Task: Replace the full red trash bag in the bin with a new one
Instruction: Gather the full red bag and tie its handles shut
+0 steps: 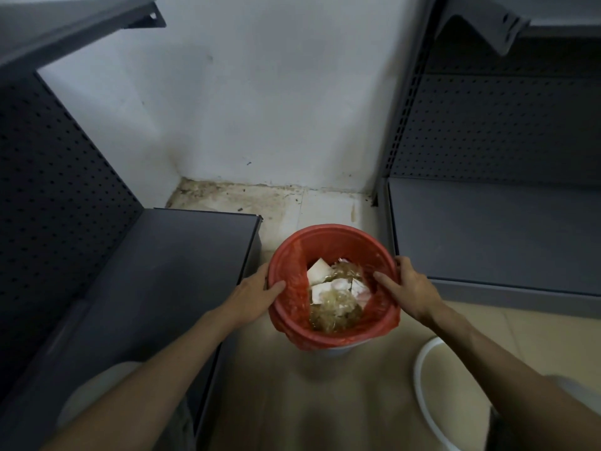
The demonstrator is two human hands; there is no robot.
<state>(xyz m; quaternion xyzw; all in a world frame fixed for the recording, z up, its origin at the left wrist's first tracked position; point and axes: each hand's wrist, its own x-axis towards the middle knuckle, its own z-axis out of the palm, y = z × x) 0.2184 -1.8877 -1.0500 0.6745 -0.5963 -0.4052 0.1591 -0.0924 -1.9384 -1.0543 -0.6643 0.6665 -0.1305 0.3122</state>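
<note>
A red trash bag (328,242) lines a small round bin standing on the floor, its edge folded over the rim. Only a sliver of the pale bin (335,350) shows under the bag's front edge. Inside lie white paper scraps and crumpled yellowish wrappers (335,301). My left hand (257,292) grips the bag's left rim, thumb over the inside. My right hand (406,288) holds the right rim, fingers curled over the edge and thumb reaching inward.
Dark grey metal shelving (182,265) stands close on the left, and another unit (487,236) on the right. A white wall closes the back. A white ring-shaped object (422,379) lies on the tan floor at lower right.
</note>
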